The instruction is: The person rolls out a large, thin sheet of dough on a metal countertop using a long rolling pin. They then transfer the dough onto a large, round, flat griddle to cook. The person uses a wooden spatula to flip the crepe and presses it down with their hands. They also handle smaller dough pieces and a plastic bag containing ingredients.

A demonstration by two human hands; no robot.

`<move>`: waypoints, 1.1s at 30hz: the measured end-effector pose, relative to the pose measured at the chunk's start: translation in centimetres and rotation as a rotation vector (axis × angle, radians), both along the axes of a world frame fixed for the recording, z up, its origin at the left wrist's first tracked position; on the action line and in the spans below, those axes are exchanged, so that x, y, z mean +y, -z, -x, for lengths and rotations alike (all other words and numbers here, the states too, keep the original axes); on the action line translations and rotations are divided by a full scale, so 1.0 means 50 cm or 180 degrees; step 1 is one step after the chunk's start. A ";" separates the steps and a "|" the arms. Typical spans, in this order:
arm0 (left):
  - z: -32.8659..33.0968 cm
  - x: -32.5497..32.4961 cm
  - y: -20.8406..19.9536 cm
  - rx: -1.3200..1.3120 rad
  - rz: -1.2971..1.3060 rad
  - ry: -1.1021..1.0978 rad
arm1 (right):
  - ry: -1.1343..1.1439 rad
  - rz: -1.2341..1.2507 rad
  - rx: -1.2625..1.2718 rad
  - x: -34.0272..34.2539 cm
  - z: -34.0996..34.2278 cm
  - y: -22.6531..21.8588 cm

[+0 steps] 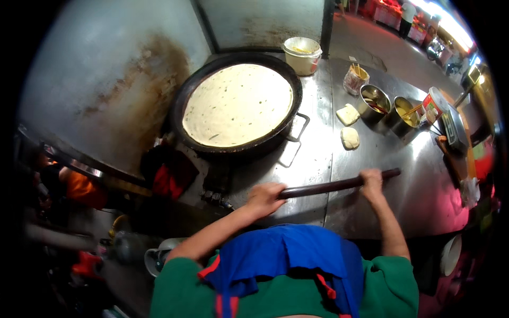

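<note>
Left of the black pan: metal panel (114, 69), pale grey, stained brown on the part nearest the pan. At the pan's near left side: cloth (168, 177), red and black, its shape partly lost in shadow.

Black pan (238, 151): round, wide, looped metal handle on its right. Contents: one flatbread (238, 103), pale, flat, flecked with small dark spots, covering most of the base.

Nearer the wearer than the pan, slightly right: left hand (265, 200), fingers curled round the left end of a dark rod (323, 188). At the pan's far right edge: bucket (302, 63), white, round, something yellowish inside.

Right of the pan, on the near side: the dark rod, long and straight, slanting upward to the right over the steel counter (305, 164) (whether it touches the metal, I cannot tell). Right of the pan, farther off: two dough pieces (350, 138), pale, one behind the other; behind them a jar (354, 84) with reddish sides.

Well right of the pan: right hand (371, 181), closed round the rod, whose tip projects beyond it. Farthest right of the pan: two steel pots (398, 124), side by side; a red-and-white tub (435, 100); a scale (453, 130).
</note>
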State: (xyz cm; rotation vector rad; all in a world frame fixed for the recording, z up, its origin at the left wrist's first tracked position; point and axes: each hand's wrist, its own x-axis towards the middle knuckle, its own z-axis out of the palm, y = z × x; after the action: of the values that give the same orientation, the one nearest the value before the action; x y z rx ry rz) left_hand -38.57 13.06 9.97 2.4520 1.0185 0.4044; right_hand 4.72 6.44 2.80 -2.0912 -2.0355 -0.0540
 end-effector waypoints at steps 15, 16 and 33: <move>0.018 0.115 -0.082 -0.1252 0.0073 0.0304 | 0.1794 0.0069 0.1120 -0.012 -0.396 0.150; 0.048 0.146 -0.113 -0.1092 -0.0030 0.0096 | 0.1891 -0.0076 0.1080 -0.007 -0.414 0.150; 0.288 0.706 -0.017 -0.0680 -0.0444 -0.1408 | 0.3000 -0.0514 0.0257 0.004 -0.352 0.095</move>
State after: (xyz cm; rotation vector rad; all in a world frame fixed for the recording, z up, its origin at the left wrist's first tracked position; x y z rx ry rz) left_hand -52.95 48.38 10.83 2.2227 1.4765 0.8858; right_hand 22.33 6.63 -1.93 -2.6612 -0.8125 -0.2637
